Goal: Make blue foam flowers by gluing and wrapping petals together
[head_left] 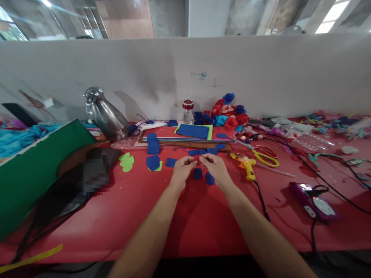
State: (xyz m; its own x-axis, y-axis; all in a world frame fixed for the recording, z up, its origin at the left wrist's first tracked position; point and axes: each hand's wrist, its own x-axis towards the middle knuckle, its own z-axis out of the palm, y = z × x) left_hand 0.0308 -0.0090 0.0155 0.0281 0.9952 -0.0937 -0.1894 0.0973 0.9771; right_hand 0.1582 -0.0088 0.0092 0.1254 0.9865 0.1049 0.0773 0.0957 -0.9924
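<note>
My left hand and my right hand meet over the red table, fingertips pinched together on something small that I cannot make out. Small blue felt pieces lie just under and beside the hands, one under my right palm. More blue cut shapes lie to the left, next to green leaf cutouts. A blue sheet on green paper lies beyond the hands.
A yellow glue gun and yellow-handled scissors lie to the right. A pile of felt flowers, a red-capped jar and a metal jug stand by the wall. A green box is left; a purple power strip is right.
</note>
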